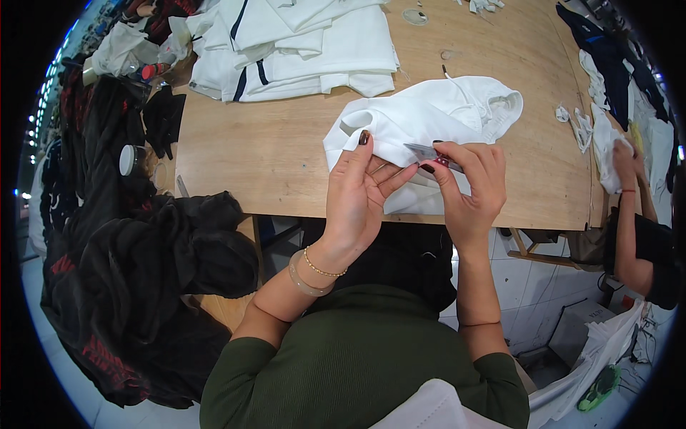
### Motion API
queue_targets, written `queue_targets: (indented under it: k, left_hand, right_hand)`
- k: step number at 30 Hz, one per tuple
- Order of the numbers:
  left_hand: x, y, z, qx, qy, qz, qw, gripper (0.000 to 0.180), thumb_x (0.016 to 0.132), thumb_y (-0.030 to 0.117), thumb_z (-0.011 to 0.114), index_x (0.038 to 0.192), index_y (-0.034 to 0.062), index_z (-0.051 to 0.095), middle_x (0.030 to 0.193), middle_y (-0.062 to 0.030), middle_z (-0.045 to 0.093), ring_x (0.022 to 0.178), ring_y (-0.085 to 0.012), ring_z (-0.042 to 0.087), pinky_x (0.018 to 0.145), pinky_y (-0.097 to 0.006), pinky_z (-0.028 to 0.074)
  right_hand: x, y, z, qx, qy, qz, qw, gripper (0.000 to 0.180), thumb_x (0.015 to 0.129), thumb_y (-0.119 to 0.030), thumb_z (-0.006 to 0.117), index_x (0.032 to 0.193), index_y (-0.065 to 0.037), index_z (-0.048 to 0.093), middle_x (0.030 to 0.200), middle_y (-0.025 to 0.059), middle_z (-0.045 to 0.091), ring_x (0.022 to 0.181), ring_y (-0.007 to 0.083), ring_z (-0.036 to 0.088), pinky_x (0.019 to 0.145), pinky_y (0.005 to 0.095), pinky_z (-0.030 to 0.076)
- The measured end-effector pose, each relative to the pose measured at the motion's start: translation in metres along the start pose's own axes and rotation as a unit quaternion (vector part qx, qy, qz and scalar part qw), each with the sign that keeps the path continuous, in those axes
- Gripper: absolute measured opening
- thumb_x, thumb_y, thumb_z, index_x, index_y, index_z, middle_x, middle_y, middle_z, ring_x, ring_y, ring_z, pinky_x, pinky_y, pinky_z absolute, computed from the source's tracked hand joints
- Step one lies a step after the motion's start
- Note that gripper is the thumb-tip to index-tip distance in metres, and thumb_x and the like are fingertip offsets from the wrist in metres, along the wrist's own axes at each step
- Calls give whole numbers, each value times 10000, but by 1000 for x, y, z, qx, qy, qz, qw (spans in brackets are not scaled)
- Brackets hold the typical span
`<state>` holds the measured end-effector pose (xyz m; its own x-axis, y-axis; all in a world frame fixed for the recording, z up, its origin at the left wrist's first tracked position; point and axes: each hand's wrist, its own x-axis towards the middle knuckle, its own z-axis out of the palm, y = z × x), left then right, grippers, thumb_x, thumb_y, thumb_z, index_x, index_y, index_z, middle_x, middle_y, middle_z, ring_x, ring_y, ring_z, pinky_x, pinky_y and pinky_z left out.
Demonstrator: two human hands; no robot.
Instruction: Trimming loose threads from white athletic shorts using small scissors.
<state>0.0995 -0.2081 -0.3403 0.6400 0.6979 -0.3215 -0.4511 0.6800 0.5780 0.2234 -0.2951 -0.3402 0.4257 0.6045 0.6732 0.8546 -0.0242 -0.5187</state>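
Note:
White pants with a drawstring waist [464, 107] lie bunched on the table before me, their waistband at the right. In my right hand [475, 182] is a pair of small thread snips [423, 151], grey blades pointing left over the fabric and a bit of red showing between my fingers. My left hand [361, 186] is palm up against the near edge of the pants. Its thumb stands apart from the fingers, which reach toward the snips. Whether a thread lies between the hands is too small to tell.
Folded white garments [307, 57] with dark stripes are stacked at the back of the wooden table [250, 157]. Dark clothes [143, 264] heap at the left, near a lidded jar [132, 161]. On the right, a co-worker's hands [625, 161] handle white cloth.

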Motion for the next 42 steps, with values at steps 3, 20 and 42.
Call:
queue_targets:
  k: [3, 20, 42]
  left_hand:
    - [0, 1, -2, -10, 1, -7, 1000, 298, 1010, 242, 434, 1157, -9, 496, 1085, -161, 633, 1001, -241, 644, 881, -384, 560]
    - [1, -3, 4, -41, -7, 33, 999, 252, 1013, 183, 413, 1130, -20, 504, 1083, -152, 627, 1015, -226, 631, 945, -388, 526]
    - [1, -6, 4, -36, -8, 30, 999, 271, 1014, 192, 409, 1146, -27, 502, 1100, -158, 625, 1026, -229, 630, 947, -392, 525]
  right_hand:
    - [0, -2, 1, 58, 31, 57, 996, 294, 693, -73, 788, 959, -59, 663, 811, 36, 593, 719, 181, 511, 624, 279, 409]
    - [-21, -23, 6, 190, 7, 215, 958, 301, 783, 39, 702, 1066, 12, 604, 936, 84, 611, 830, 135, 630, 672, 227, 510]
    - [-23, -15, 6, 129, 41, 127, 983, 308, 709, 66, 712, 999, -19, 650, 785, 45, 607, 590, 60, 523, 474, 183, 375]
